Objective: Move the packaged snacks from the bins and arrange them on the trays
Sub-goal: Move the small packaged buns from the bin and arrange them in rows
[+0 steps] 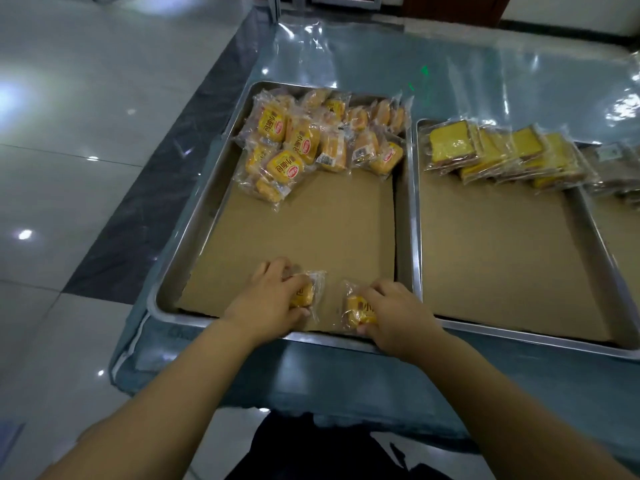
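Note:
A steel tray [194,237] lined with brown cardboard lies in front of me. Several yellow wrapped bread snacks [311,143] are piled at its far end. At the tray's near edge my left hand [270,303] grips one wrapped yellow snack [306,294] against the cardboard. Close beside it my right hand [398,313] grips another wrapped yellow snack [356,311]. The two packets lie a short gap apart, each partly hidden under fingers.
A second lined steel tray [415,244] to the right holds several wrapped yellow cake slices [495,154] along its far end. A third tray [602,244] with brownish packets [616,171] shows at the right edge. The table [381,379] wears blue cloth under clear plastic; glossy floor tiles [86,140] lie left.

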`<action>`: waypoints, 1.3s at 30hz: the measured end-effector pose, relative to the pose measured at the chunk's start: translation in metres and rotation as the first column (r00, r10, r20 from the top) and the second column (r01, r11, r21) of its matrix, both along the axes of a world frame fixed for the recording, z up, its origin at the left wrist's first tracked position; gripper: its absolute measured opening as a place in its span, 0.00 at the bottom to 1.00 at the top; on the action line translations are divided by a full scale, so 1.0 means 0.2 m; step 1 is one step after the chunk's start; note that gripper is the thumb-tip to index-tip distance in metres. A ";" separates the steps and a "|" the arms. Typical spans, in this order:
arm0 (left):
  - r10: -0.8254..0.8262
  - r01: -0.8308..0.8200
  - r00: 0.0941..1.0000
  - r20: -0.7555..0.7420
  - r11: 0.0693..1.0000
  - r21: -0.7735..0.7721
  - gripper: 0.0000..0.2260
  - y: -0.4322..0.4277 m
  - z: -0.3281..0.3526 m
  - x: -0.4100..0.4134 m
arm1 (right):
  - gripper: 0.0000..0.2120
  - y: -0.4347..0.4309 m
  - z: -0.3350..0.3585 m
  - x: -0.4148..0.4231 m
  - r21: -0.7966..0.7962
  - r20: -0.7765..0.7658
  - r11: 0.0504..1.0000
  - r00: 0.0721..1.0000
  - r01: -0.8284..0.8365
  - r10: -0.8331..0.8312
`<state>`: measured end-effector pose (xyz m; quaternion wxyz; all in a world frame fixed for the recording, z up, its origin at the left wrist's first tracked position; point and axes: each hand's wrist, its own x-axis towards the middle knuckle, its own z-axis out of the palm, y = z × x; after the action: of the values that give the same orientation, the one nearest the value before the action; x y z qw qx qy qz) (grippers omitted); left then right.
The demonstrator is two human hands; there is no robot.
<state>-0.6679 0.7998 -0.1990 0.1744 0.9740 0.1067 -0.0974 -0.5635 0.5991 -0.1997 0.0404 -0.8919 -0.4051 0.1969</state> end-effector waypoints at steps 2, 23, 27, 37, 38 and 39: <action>0.035 -0.034 0.999 0.011 0.999 -0.025 0.24 -0.04 -0.01 -0.01 | 0.29 -0.01 -0.01 -0.01 0.013 0.011 1.000 1.000 -0.013 0.013; 0.286 -0.204 0.944 0.164 0.898 -0.390 0.15 0.30 0.04 0.20 | 0.20 0.25 0.16 0.23 0.181 -0.171 0.961 0.969 0.211 -0.181; 0.348 -0.256 0.911 0.219 0.897 -0.360 0.17 0.54 0.05 0.35 | 0.18 0.41 0.17 0.29 0.197 -0.154 0.939 0.954 0.283 -0.255; 0.309 -0.253 0.926 0.217 0.934 -0.252 0.16 0.79 0.05 0.76 | 0.18 0.68 0.14 0.40 0.116 -0.170 0.927 0.926 0.357 -0.336; 0.293 -0.235 0.935 0.200 0.934 -0.270 0.14 0.80 0.06 0.78 | 0.19 0.70 0.13 0.41 0.108 -0.186 0.921 0.918 0.373 -0.350; 0.285 -0.227 0.941 0.181 0.931 -0.285 0.12 0.80 0.05 0.78 | 0.19 0.71 0.12 0.42 0.098 -0.203 0.915 0.908 0.391 -0.366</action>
<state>-0.5113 0.9589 -0.1882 0.3226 0.9250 0.1998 0.0213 -0.4802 0.7417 -0.1750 0.1753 -0.9272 -0.2313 0.2370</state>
